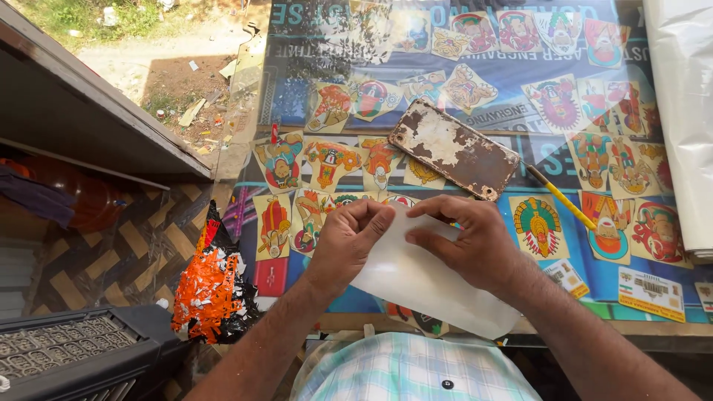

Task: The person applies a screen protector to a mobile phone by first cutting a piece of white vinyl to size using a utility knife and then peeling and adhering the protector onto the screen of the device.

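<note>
While both hands pinch it at centre frame, I judge the translucent film sheet (423,278) light, limp and slippery. Left hand (349,241) closes on its upper edge; right hand (471,241) grips the top corner, the best hold.

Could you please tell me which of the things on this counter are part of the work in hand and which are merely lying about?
In hand:
- translucent white sheet, pinched at its top edge by the left hand and the right hand

Lying about:
- worn phone back cover
- yellow-handled knife
- orange scrap heap
- colourful stickers under the glass
- plastic roll
</note>
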